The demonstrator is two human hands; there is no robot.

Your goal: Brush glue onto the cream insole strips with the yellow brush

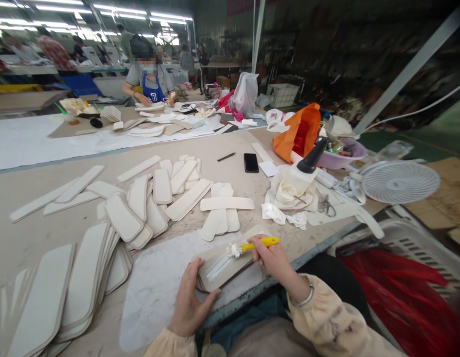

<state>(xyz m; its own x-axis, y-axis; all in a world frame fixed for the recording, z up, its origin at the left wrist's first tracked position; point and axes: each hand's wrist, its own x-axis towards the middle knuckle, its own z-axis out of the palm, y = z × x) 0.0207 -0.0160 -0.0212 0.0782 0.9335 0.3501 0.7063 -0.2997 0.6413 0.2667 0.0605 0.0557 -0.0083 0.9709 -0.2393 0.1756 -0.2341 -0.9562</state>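
Note:
My right hand point(270, 258) grips the yellow handle of a glue brush point(265, 243), whose bristles are caked in white. The bristles rest on the top piece of a stack of long, round-cornered grey panels point(230, 270). Wet, whitish streaks run over the panel's left half. My left hand point(192, 297) holds the stack's left end between thumb and fingers. Beneath the stack lies a pale translucent sheet point(151, 282). Just beyond it, several cream panels point(227, 203) lie crossed over each other.
More cream panels point(84, 272) stand in piles at the left. A glue container point(289, 188), scissors point(326, 206), a phone point(251, 162) and an orange bag point(296, 134) are at the right. A basket point(408, 238) adjoins the table edge. Across the table, a person point(151, 79) handles panels.

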